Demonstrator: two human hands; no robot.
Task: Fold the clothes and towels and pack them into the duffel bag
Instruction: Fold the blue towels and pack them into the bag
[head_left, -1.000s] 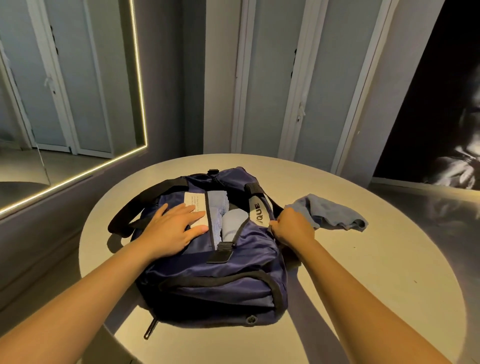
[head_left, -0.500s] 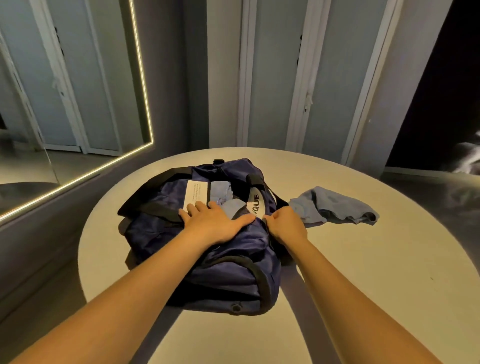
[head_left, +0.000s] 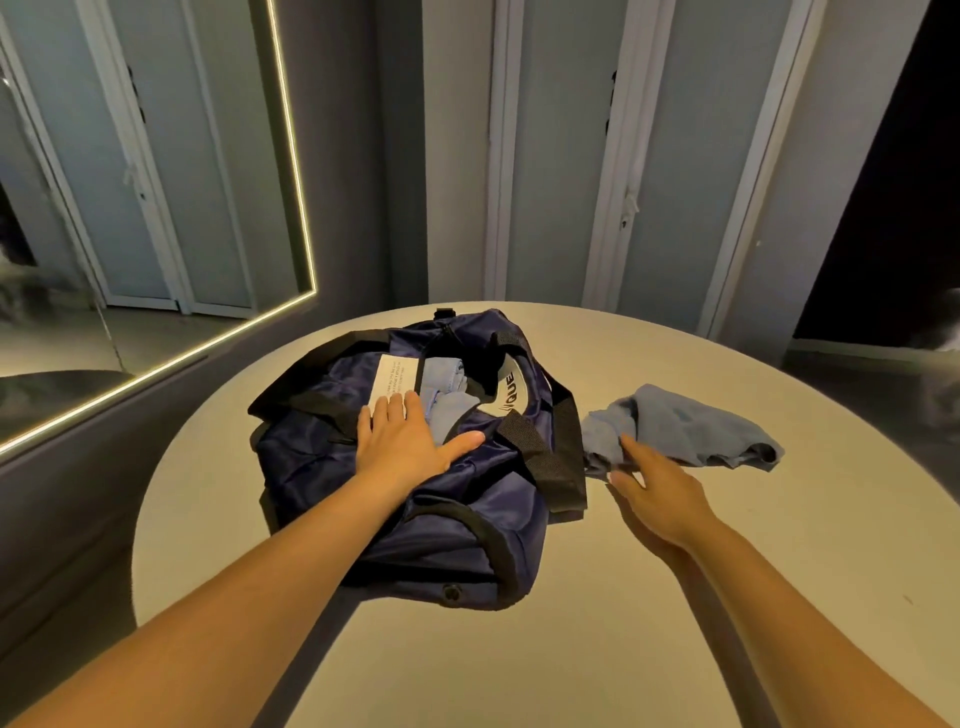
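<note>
L hand (head_left: 402, 449) on shiny duffel (head_left: 470, 522), R hand (head_left: 657, 493) at rumpled cloth (head_left: 691, 426)

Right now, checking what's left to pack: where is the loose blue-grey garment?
Head view: the blue-grey garment lies on the table, right of the duffel bag, the right hand at its near-left edge.

A black-strapped navy duffel bag (head_left: 467, 530) is seen lying unzipped at frame centre, light-blue folded clothes (head_left: 442, 395) packed in its opening; a grey-blue garment (head_left: 680, 426) is left crumpled just right of it.
</note>
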